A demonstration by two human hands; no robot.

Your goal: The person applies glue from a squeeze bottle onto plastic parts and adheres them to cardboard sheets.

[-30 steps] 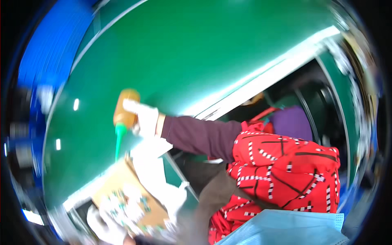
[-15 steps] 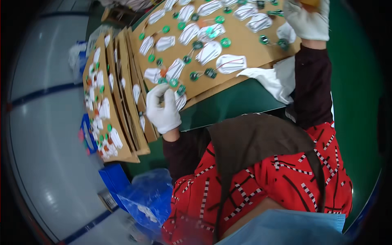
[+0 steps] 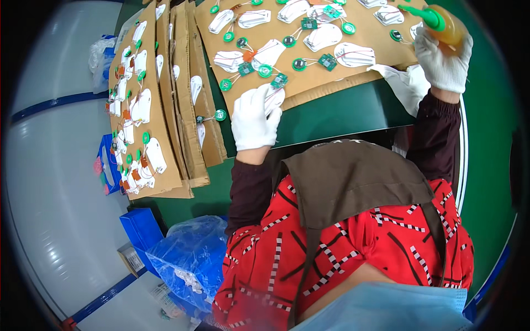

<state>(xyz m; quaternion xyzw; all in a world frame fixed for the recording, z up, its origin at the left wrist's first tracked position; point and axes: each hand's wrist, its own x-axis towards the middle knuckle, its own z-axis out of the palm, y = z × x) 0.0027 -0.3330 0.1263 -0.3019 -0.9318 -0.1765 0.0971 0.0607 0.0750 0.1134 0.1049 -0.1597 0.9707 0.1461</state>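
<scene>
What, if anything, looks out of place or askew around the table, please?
Two small things: the layered cardboard sheets on the person's left sit unevenly, their near ends staggered, and a white cloth lies crumpled rather than flat by the large cardboard sheet. I see no spill.

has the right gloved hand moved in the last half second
Yes: the right gloved hand has come nearer the person's body, judged against the near edge of the cardboard sheet.
</scene>
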